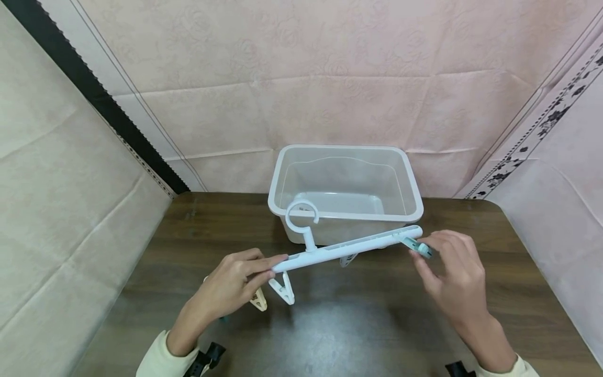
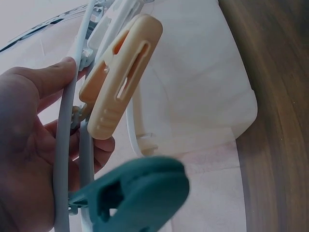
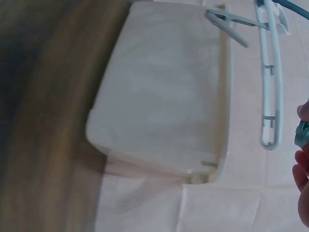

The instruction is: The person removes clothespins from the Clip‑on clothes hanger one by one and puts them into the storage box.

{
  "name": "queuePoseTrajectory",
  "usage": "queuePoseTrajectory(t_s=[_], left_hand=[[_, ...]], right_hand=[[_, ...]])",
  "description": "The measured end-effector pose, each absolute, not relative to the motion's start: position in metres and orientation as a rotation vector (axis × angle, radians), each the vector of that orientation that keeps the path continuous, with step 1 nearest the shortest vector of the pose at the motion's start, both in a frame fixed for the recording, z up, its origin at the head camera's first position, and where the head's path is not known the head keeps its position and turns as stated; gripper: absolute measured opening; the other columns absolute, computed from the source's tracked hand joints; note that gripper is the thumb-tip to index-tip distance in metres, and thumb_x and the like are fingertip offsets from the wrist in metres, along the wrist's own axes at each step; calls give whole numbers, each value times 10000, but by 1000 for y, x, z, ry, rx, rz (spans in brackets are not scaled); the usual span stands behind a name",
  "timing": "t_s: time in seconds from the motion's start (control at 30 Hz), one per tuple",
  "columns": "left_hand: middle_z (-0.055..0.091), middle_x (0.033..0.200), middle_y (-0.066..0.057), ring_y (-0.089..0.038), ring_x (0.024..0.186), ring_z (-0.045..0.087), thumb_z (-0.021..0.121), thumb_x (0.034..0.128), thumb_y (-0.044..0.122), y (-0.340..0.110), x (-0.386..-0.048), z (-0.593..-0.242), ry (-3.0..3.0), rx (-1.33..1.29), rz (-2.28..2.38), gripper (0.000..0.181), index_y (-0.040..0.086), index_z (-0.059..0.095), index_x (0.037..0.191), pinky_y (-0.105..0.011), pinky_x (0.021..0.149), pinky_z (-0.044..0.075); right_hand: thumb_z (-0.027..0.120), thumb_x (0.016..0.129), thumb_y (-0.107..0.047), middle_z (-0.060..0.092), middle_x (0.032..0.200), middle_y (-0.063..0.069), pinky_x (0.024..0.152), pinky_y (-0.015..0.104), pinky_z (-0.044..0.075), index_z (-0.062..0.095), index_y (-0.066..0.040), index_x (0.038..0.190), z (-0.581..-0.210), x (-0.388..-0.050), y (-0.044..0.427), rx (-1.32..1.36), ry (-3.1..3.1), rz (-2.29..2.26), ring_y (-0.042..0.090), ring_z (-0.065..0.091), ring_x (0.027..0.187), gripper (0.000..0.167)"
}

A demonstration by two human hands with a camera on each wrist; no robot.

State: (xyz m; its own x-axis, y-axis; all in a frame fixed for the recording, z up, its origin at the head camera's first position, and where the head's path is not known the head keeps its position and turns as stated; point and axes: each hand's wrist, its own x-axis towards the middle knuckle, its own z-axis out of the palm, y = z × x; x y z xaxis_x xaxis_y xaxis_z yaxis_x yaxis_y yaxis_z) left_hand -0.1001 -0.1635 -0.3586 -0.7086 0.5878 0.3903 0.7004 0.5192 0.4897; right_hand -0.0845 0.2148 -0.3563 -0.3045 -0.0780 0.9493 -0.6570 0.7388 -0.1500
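A pale blue hanger (image 1: 350,247) with a hook is held up level in front of the bin, its left part gripped by my left hand (image 1: 235,280). From its bar hang a white clip (image 1: 284,289) and a beige clip (image 1: 258,300); the left wrist view shows the beige clip (image 2: 125,77) and a dark green clip (image 2: 145,193) on the bar. At the hanger's right end, my right hand (image 1: 454,272) pinches a teal clip (image 1: 419,247). In the right wrist view that clip (image 3: 302,134) appears beside the bar's end (image 3: 270,140); whether it is attached cannot be told.
A translucent white bin (image 1: 346,216) stands at the back of the dark wooden table (image 1: 330,335). Light patterned cloth (image 1: 330,94) hangs behind the table and at both sides.
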Motion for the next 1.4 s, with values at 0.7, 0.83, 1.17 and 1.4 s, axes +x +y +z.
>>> queuePoseTrajectory(t_s=[0.7, 0.83, 1.17, 1.4], left_hand=[[519, 781, 122, 14, 569, 367, 745, 908, 111, -167, -99, -359, -2588, -1105, -941, 357, 169, 726, 1260, -186, 465, 363], [502, 769, 125, 10, 570, 364, 745, 910, 117, -168, -99, -358, -2595, -1098, -932, 353, 170, 727, 1258, -186, 465, 361], [497, 761, 130, 7, 565, 372, 752, 905, 115, -170, -98, -358, -2626, -1072, -927, 366, 186, 725, 1263, -190, 458, 366], [489, 760, 132, 9, 559, 369, 754, 905, 120, -170, -98, -360, -2636, -1057, -933, 363, 190, 728, 1260, -192, 456, 366]], right_hand=[[756, 787, -57, 668, 866, 139, 812, 235, 375, 690, 48, 938, -323, -149, 238, 550, -2119, 818, 312, 577, 880, 195], [801, 774, -1, 679, 887, 134, 777, 279, 375, 693, 45, 959, -322, -158, 239, 500, -2247, 845, 283, 575, 922, 219], [802, 818, -24, 679, 897, 146, 759, 429, 399, 696, 46, 969, -337, -184, 242, 428, -2426, 898, 305, 546, 924, 198], [802, 833, -54, 682, 890, 164, 707, 380, 361, 704, 57, 966, -352, -201, 240, 417, -2464, 880, 310, 532, 858, 199]])
